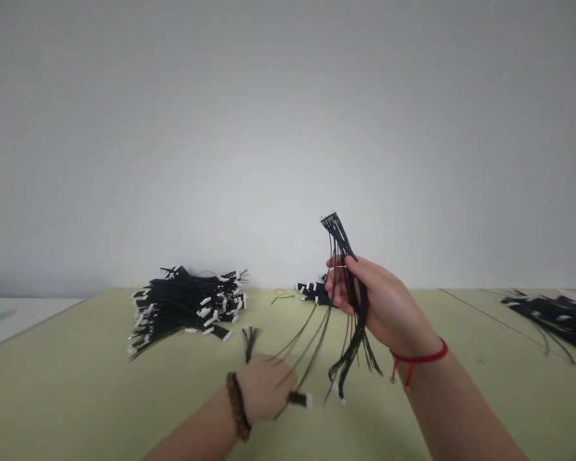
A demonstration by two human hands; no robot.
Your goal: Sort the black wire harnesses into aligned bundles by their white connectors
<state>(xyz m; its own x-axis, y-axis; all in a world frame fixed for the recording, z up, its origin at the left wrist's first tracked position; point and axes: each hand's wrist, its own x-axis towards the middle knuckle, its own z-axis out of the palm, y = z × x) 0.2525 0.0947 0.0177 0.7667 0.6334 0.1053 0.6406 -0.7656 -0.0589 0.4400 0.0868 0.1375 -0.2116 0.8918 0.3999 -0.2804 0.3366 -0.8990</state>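
My right hand (381, 298) grips a black wire harness (358, 301) upright, thumb and fingers around its strands. A white connector tops it, and loose wires hang below the hand. Low over the table, my left hand (270, 387) is curled and blurred, its back to me and its fingers mostly hidden. Black wires stick out above it, and a dark strip with a white connector (308, 401) shows at its right side, so it looks closed on a wire harness. Some thin strands stretch between the two hands.
A large pile of black wire harnesses (187, 304) lies on the pale green table (100, 397) at left. A smaller pile (312, 291) sits behind my right hand; more harnesses (557, 317) lie far right. Small bands (282, 298) rest near the wall (269, 128).
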